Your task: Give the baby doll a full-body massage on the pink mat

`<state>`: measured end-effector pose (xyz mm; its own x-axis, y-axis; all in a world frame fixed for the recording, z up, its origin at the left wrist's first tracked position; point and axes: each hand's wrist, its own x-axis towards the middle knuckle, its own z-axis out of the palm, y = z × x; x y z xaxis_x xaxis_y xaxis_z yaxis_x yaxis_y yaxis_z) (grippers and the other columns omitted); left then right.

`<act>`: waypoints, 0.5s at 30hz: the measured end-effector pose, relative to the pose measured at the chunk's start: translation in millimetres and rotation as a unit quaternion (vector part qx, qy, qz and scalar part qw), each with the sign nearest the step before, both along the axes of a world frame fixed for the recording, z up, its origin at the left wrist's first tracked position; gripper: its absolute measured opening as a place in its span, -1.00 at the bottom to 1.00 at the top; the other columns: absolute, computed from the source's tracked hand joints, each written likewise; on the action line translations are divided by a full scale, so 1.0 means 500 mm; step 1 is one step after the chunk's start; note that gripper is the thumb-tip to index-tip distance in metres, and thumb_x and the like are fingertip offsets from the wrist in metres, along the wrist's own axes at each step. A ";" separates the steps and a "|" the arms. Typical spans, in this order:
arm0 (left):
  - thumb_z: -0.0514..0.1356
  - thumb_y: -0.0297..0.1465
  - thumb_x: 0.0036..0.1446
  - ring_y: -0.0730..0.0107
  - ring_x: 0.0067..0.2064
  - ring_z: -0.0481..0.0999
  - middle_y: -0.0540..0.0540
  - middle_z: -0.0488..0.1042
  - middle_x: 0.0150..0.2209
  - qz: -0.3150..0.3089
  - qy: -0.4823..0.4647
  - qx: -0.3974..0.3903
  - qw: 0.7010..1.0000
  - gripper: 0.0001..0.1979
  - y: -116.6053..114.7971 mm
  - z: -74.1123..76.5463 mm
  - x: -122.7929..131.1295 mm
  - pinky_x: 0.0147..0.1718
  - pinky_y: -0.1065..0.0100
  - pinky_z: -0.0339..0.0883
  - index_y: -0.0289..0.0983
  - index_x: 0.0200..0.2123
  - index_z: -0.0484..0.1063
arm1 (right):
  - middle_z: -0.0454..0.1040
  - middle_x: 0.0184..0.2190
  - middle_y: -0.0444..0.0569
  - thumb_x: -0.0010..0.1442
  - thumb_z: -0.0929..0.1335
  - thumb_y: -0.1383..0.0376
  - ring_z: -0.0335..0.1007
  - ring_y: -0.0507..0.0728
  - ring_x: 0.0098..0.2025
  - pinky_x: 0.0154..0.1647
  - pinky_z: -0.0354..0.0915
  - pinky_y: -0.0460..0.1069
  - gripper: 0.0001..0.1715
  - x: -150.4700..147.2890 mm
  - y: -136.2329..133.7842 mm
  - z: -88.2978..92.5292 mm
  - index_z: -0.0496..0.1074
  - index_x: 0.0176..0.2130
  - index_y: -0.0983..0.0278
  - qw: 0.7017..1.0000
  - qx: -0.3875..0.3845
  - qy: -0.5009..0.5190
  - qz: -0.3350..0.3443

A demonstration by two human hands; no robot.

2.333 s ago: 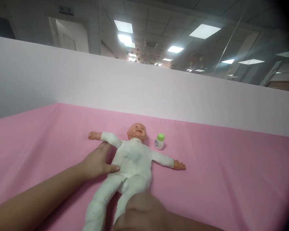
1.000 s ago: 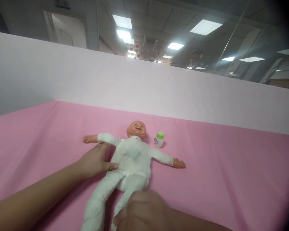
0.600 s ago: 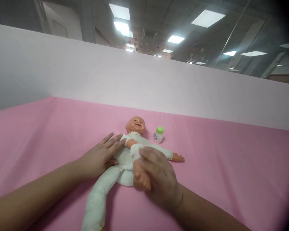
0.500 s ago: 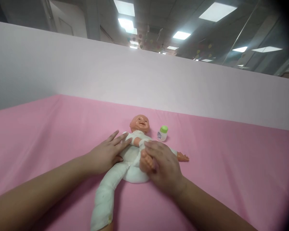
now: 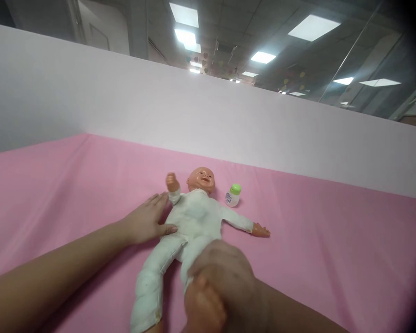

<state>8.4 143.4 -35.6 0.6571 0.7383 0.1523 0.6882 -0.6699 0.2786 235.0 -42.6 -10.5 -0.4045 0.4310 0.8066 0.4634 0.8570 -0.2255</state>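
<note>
Right hand [image 5: 225, 273]: somewhat blurred, at five o'clock from the torso; grasping one lower leg of the doll [image 5: 194, 215], with that leg's bare foot [image 5: 205, 305] showing in front of the palm.

Left hand [image 5: 145, 224]: at nine o'clock, unclenched, laid along the doll's side; thumb on the waist, other fingers extended just beside the sleeve.

Doll, one: white cloth body, on its back at the dial's centre, head [image 5: 201, 180] at twelve. One arm [image 5: 173, 187] bends upward at eleven; the other [image 5: 241, 220] lies outstretched at three. Second leg [image 5: 148, 286] extends toward seven.

Bottle [image 5: 233, 196], one: translucent, labelled, green cap, upright at two o'clock, near the head and apart from both hands.

Pink sheet [image 5: 315, 259], one: lightly creased, beneath doll and bottle.

White panel [image 5: 152, 106], one: beyond the sheet at twelve.

Ceiling lights [image 5: 314, 27], several: lit, above the panel's top edge.
</note>
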 end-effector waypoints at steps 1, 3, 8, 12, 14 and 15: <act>0.17 0.23 0.08 -0.36 0.40 0.13 -0.36 0.16 0.41 -0.001 -0.012 -0.004 1.000 0.05 -0.001 0.003 0.001 0.31 -0.15 0.10 -0.30 0.45 0.06 | 0.55 -0.30 -0.14 0.27 0.36 0.31 0.49 0.05 -0.31 -0.23 0.43 -0.01 -0.93 -0.006 -0.004 -0.011 0.35 -0.21 0.20 0.999 -0.012 -0.041 0.031; 0.15 0.25 0.08 -0.33 0.26 0.35 -0.33 0.35 0.29 0.006 -0.026 -0.029 0.999 -0.05 -0.004 0.007 0.002 0.17 -0.11 0.28 -0.26 0.36 0.24 | 0.54 -0.32 -0.19 0.34 0.32 0.33 0.44 -0.01 -0.32 -0.24 0.36 -0.06 -0.88 -0.016 -0.004 -0.036 0.32 -0.29 0.21 0.986 -0.033 -0.145 0.071; 0.15 0.29 0.02 -0.40 0.20 0.37 -0.40 0.42 0.19 0.066 0.000 -0.067 0.996 -0.08 -0.006 0.006 0.004 0.08 -0.14 0.29 -0.31 0.21 0.36 | 0.47 -0.39 -0.22 0.43 0.28 0.18 0.33 0.01 -0.34 -0.23 0.28 -0.04 -0.70 -0.027 0.012 -0.077 0.30 -0.35 0.22 0.952 -0.052 -0.291 0.087; 0.20 0.26 0.00 -0.42 0.20 0.37 -0.41 0.40 0.18 0.073 -0.008 -0.066 0.995 -0.08 -0.001 0.006 0.002 0.05 -0.11 0.32 -0.31 0.21 0.31 | 0.54 -0.26 -0.21 0.42 0.29 0.27 0.41 -0.03 -0.25 -0.13 0.31 -0.09 -0.79 -0.025 0.011 -0.063 0.35 -0.30 0.23 0.957 -0.040 -0.268 0.105; 0.24 0.21 0.02 -0.40 0.22 0.35 -0.39 0.37 0.21 0.060 -0.038 -0.035 0.997 -0.10 -0.006 0.008 0.005 0.05 -0.08 0.35 -0.30 0.23 0.27 | 0.57 -0.20 -0.21 0.39 0.33 0.30 0.45 -0.04 -0.21 -0.11 0.35 -0.12 -0.85 -0.023 -0.001 -0.042 0.36 -0.28 0.24 0.974 -0.023 -0.209 0.084; 0.26 0.16 0.04 -0.37 0.25 0.32 -0.37 0.34 0.24 0.044 -0.058 -0.011 0.997 -0.12 -0.011 0.010 0.007 0.08 -0.08 0.35 -0.28 0.27 0.23 | 0.58 -0.16 -0.19 0.37 0.34 0.31 0.48 -0.04 -0.18 -0.09 0.37 -0.11 -0.89 -0.022 -0.010 -0.031 0.37 -0.26 0.24 0.984 -0.009 -0.169 0.062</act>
<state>12.0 137.8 -30.8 0.5690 0.7959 0.2066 0.7055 -0.6016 0.3747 223.8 -47.5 -25.8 -0.6981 0.3740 0.6106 0.4067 0.9089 -0.0917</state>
